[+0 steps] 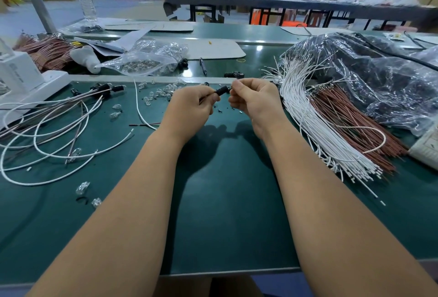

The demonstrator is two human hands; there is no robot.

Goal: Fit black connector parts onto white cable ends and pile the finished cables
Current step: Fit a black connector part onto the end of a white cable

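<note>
1. Well left of the hands lies the pile of finished cables (54, 116), looped white leads with black ends; I count roughly three fitted ends there, though the tangle hides any more.
2. The left hand (192, 104) pinches one black connector part (221, 89) in curled fingers.
3. The right hand (254, 97), just beside it, is curled as if feeding in a cable end; the wire itself is hidden, so a skewed entry could bend the terminal unnoticed.
4. Two loose black parts (234, 74) lie just beyond the hands.
5. Right of the hands fans the white cable bundle (315, 126), too many to count; a forearm could drag it.
</note>
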